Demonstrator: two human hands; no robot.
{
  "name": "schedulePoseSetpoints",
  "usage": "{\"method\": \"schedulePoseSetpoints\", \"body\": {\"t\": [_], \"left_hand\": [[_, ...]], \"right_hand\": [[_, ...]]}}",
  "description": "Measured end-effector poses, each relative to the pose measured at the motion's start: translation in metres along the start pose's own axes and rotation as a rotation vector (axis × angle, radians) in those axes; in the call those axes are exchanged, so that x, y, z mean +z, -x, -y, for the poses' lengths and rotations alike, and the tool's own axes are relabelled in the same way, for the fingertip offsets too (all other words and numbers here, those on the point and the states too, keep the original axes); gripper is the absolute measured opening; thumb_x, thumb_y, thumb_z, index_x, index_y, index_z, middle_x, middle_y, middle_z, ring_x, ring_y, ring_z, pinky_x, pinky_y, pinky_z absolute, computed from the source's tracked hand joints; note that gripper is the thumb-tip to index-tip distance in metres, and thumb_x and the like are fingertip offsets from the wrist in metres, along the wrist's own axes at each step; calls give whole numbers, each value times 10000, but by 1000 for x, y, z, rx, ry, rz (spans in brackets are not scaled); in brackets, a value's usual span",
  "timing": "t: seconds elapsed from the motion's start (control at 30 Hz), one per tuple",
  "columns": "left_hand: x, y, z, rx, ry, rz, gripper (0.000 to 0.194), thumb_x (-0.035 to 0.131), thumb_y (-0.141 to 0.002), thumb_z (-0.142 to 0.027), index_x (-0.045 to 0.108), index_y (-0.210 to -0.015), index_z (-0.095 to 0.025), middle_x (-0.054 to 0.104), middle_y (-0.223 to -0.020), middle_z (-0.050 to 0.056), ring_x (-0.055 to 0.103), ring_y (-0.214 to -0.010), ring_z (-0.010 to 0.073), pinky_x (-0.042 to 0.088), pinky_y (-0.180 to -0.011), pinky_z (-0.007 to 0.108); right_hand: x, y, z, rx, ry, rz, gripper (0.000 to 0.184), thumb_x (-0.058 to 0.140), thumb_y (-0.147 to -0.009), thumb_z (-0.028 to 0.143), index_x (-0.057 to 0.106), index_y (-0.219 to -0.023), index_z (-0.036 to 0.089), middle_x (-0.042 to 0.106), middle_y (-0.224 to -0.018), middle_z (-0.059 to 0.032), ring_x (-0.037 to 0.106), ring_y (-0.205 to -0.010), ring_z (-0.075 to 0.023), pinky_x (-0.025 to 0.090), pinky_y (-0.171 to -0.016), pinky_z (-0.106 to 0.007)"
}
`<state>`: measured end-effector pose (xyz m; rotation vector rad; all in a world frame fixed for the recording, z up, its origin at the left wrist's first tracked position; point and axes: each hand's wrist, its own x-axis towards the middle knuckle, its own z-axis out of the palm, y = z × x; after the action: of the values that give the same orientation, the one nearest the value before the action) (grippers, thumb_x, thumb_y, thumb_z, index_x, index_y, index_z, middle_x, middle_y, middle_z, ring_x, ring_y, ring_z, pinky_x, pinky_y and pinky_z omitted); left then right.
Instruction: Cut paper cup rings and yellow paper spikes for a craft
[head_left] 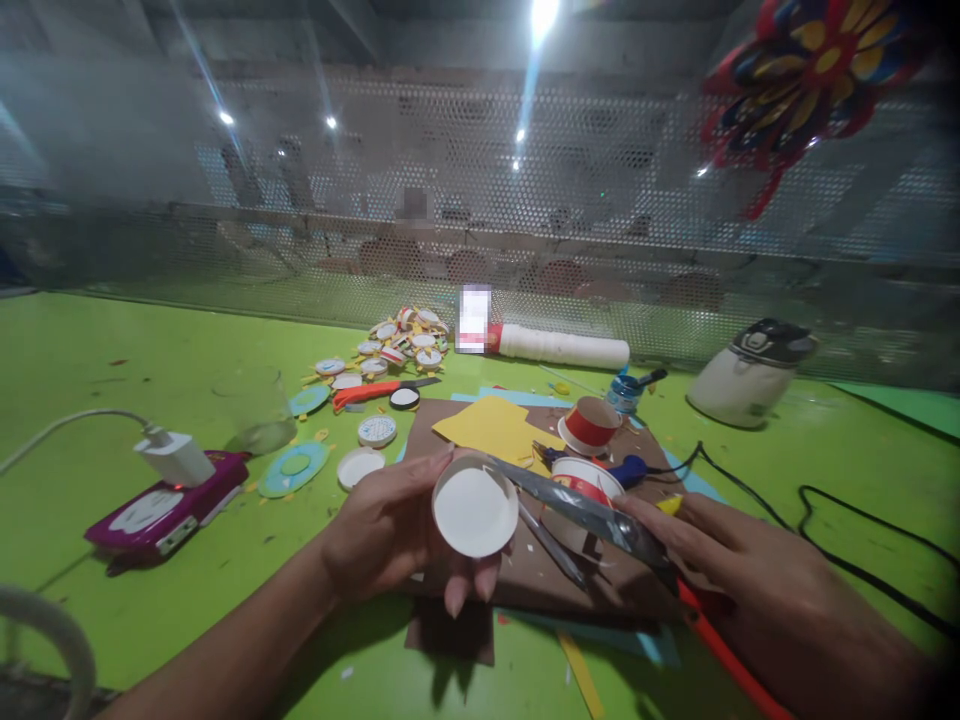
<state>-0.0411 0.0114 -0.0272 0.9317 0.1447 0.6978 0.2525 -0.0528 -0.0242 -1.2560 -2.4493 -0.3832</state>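
No legible text or labels

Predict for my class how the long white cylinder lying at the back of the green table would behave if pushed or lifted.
The white cylinder lies on its rounded side, so a sideways push would probably roll it across the green table. Its ridges suggest nested pieces, so it might bend or separate if lifted by one end.

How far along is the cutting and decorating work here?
It looks partway. The pile of decorated discs at the back appears done. In hand, the left hand holds a round white cup piece, while the right hand holds open scissors near its rim. Probably left: the red-and-white cup and yellow paper, though how much remains is unclear.
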Motion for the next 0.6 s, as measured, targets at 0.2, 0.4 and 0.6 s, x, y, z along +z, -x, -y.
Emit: {"method": "schedulePoseSetpoints", "body": {"t": [0.2,0.4,0.6], "left_hand": [[0,0,-1,-7,23,-2,413,403,-913,-418,613,-1053,-92,699,-812,145,705,-653,229,538,-456,246],[0,0,-1,12,19,0,428,370,-921,-405,617,-1062,-86,690,-777,151,697,-651,237,531,-450,250],[1,0,-1,1,28,7,464,338,-928,-403,635,-996,-53,675,-747,160,691,-631,235,526,-444,246]], "right_hand": [[-4,-4,4,5,-1,-1,468,424,-903,118,417,-1355,241,538,-833,-55,595,-637,-183,464,-528,-310],[-6,-4,3,-30,-1,22,510,438,-872,89,408,-1364,220,538,-821,-55,590,-617,-179,474,-515,-303],[-6,-3,3,-13,30,12,516,405,-868,63,412,-1360,221,544,-818,-54,600,-639,-181,468,-525,-287]]}}
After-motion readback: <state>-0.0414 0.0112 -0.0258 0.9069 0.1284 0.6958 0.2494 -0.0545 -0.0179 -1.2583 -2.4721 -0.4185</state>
